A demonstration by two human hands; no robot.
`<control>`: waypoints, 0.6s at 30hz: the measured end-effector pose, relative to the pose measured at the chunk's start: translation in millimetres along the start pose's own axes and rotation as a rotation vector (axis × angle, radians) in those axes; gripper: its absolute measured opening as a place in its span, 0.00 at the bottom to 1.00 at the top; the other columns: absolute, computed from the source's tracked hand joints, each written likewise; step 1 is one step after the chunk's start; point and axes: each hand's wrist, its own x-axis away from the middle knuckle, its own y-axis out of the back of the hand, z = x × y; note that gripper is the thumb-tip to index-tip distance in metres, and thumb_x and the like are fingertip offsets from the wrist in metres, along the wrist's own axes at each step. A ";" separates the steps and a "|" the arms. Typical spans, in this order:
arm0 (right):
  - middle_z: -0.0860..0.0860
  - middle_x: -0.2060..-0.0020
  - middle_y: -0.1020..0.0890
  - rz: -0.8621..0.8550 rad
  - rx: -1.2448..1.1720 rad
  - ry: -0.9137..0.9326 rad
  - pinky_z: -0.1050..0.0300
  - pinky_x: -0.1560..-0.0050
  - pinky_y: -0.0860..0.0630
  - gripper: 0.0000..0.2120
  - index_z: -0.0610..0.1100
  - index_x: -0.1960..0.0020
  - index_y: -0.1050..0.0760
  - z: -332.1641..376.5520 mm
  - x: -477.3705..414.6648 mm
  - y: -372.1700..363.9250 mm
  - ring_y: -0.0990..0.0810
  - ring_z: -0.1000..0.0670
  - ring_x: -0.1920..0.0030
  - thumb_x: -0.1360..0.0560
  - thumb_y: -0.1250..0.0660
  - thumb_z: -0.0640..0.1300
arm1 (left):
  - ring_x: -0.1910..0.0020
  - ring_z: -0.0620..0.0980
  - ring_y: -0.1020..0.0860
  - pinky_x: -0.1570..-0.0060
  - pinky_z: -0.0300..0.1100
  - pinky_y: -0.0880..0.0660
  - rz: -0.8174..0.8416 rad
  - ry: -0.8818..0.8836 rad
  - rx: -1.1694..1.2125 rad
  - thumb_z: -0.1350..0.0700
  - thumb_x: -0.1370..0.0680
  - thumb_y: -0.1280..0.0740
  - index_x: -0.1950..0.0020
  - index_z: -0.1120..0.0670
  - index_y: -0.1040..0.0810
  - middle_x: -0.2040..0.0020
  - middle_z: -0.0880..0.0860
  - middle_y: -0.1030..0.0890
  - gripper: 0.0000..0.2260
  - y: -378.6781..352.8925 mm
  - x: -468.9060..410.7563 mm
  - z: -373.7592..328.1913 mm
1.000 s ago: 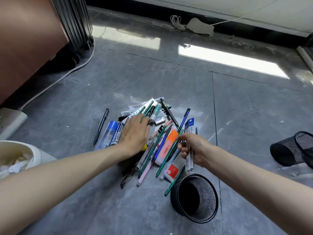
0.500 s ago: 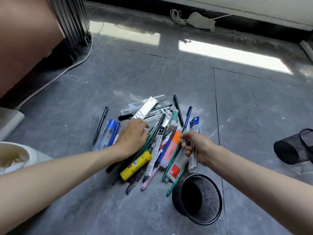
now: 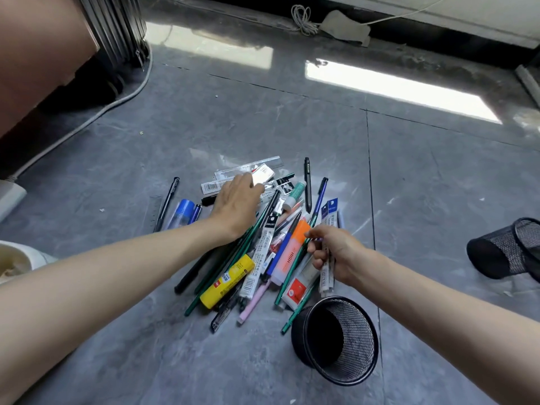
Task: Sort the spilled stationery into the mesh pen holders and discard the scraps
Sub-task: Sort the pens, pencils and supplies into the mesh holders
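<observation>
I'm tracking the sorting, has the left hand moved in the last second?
Yes. The left hand has slid away from the person over the pile; its fingertips now reach nearly level with the far tip of the lone black pen.

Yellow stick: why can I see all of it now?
The left grip slid toward the pile's far end, onto a shiny packet, uncovering the yellow stick. The right grip kept holding the refill pack. The near holder and tipped holder stayed put.
</observation>
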 end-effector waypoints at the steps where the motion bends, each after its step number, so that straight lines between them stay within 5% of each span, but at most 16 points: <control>1: 0.45 0.75 0.31 -0.001 0.000 0.001 0.66 0.82 0.39 0.07 0.39 0.59 0.30 0.3 -0.8 0.7 0.40 0.55 0.84 0.23 0.42 0.37 | 0.50 0.54 0.33 0.55 0.43 0.38 0.031 -0.025 -0.008 0.61 0.24 0.37 0.44 0.57 0.26 0.49 0.54 0.30 0.09 -0.8 -2.9 -0.8; 9: 0.46 0.77 0.30 -0.002 -0.005 -0.020 0.66 0.82 0.39 0.06 0.39 0.59 0.30 -1.2 3.3 3.2 0.40 0.55 0.83 0.23 0.41 0.36 | 0.37 0.59 0.35 0.39 0.49 0.38 0.399 0.170 -0.023 0.59 0.22 0.37 0.42 0.61 0.27 0.37 0.60 0.33 0.10 11.9 -31.7 -15.5; 12: 0.46 0.77 0.30 -0.004 -0.002 -0.022 0.66 0.82 0.39 0.06 0.39 0.59 0.29 -0.8 7.3 4.7 0.40 0.55 0.83 0.23 0.41 0.37 | 0.50 0.57 0.30 0.43 0.49 0.37 0.419 0.140 -0.002 0.62 0.22 0.40 0.56 0.58 0.29 0.44 0.60 0.25 0.03 15.7 -28.4 -16.5; 16: 0.46 0.76 0.30 -0.017 0.018 -0.011 0.65 0.82 0.39 0.07 0.39 0.58 0.28 -0.1 13.2 9.0 0.39 0.55 0.83 0.23 0.41 0.37 | 0.45 0.60 0.26 0.44 0.50 0.32 0.429 0.241 0.178 0.66 0.25 0.41 0.41 0.61 0.33 0.46 0.60 0.24 0.13 19.9 -20.7 -16.8; 18: 0.46 0.76 0.30 -0.026 0.010 -0.001 0.65 0.82 0.39 0.07 0.39 0.58 0.28 0.6 16.5 10.8 0.39 0.54 0.83 0.22 0.42 0.37 | 0.47 0.61 0.25 0.49 0.50 0.29 0.434 0.235 0.243 0.62 0.24 0.40 0.49 0.60 0.30 0.53 0.57 0.24 0.04 23.1 -18.7 -14.8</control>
